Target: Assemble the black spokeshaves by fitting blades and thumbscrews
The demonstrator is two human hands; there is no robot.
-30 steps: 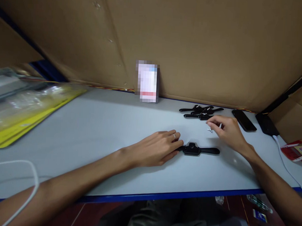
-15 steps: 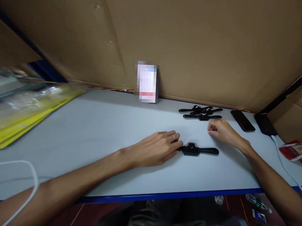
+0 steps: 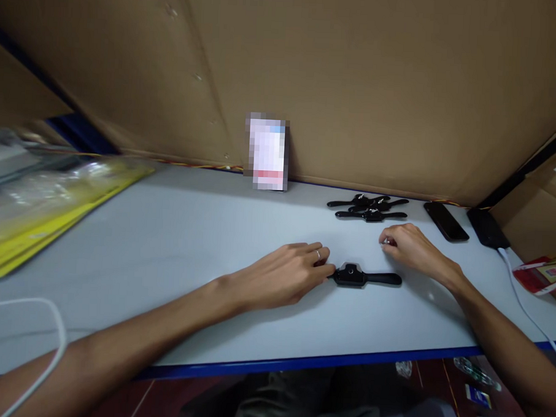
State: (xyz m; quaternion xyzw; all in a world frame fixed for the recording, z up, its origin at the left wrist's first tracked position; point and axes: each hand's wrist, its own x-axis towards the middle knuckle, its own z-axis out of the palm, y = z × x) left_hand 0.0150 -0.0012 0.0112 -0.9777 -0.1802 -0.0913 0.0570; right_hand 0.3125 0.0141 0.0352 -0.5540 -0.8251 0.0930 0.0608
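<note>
A black spokeshave [image 3: 350, 275] lies on the grey tabletop, its right handle pointing away from me to the right. My left hand [image 3: 298, 271], with a ring on one finger, is closed on its left handle, which the fingers mostly cover. Above and to the right of this tool, my right hand [image 3: 409, 246] is curled with the fingertips pinched together. A small pale bit shows at those fingertips, too small to name. Behind the right hand rest several more black spokeshaves [image 3: 372, 208], overlapping near the cardboard wall.
A dark phone [image 3: 446, 222] and a black power bank [image 3: 486, 228] with a white cable lie at the right. A blurred bright card [image 3: 267, 153] leans on the cardboard wall. Yellow sheets with clear plastic [image 3: 51, 223] cover the left side. A blue edge [image 3: 262, 362] runs along the front.
The view has shifted very slightly. My left hand stays on the spokeshave's handle, and my right hand keeps its pinch in nearly the same spot.
</note>
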